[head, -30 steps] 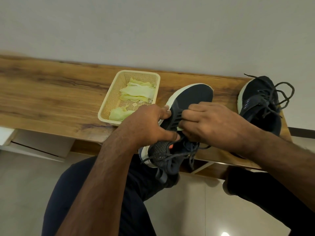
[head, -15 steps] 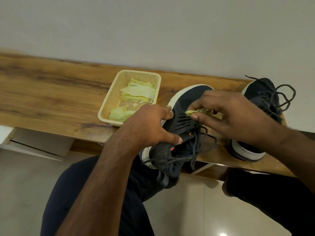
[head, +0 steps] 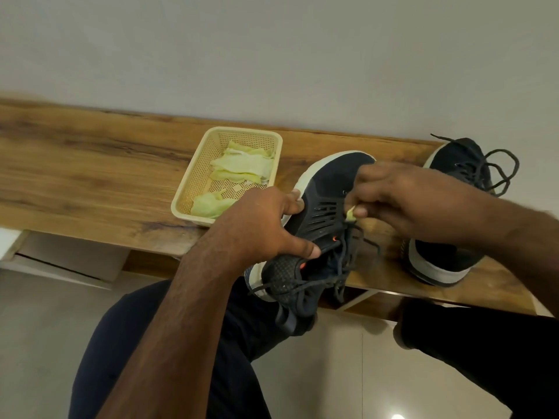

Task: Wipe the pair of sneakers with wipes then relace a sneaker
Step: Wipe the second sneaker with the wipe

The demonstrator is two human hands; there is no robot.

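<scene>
A dark sneaker [head: 325, 204] with a white sole and loose laces lies tilted over the front edge of the wooden shelf [head: 90, 182]. My left hand [head: 257, 225] grips its side near the collar, thumb on the upper. My right hand [head: 402, 201] pinches a small yellow-green wipe [head: 350, 214] against the sneaker's upper near the laces. The second dark sneaker [head: 453, 225] stands on the shelf at the right, laces loose, partly hidden behind my right hand.
A cream plastic basket [head: 193, 189] holding crumpled yellow-green wipes [head: 242, 164] sits on the shelf left of the held sneaker. A grey wall rises behind the shelf. My legs in dark trousers and a tiled floor lie below.
My right hand has lifted from the lace area and moved up and right across the sneaker with the wipe. The left hand keeps its grip.
</scene>
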